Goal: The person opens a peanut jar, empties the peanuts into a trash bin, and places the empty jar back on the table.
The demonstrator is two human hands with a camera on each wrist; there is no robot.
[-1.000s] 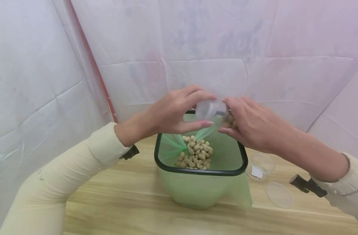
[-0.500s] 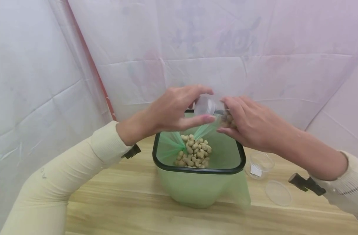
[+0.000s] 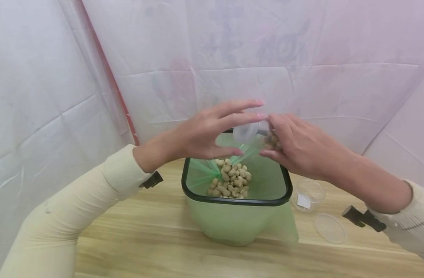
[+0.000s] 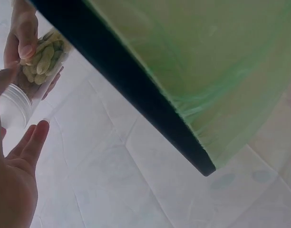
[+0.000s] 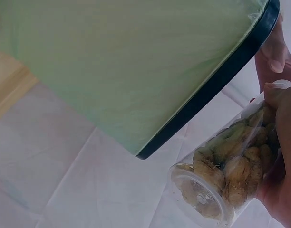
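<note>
A clear plastic jar of peanuts [image 3: 272, 142] lies tilted on its side above the back rim of a bin lined with a green bag [image 3: 236, 200]. My right hand [image 3: 270, 136] grips the jar's body. The jar's clear screw lid [image 3: 246, 132] points left. My left hand [image 3: 247, 120] is at the lid with its fingers straightened over it and the thumb beneath. In the left wrist view my left fingers [image 4: 33, 140] lie spread beside the lid [image 4: 12, 102]. The right wrist view shows the packed jar [image 5: 221, 175] under my right fingers [image 5: 278, 99]. Loose peanuts [image 3: 231, 179] lie in the bin.
On the wooden table [image 3: 146, 231], right of the bin, stand an empty clear container [image 3: 307, 195] and a flat clear lid [image 3: 330, 228]. White cloth [image 3: 59, 77] hangs close behind and on both sides.
My left fingers, curled round the lid before, have straightened and lifted off it. The right hand and the jar have stayed in place above the bin.
</note>
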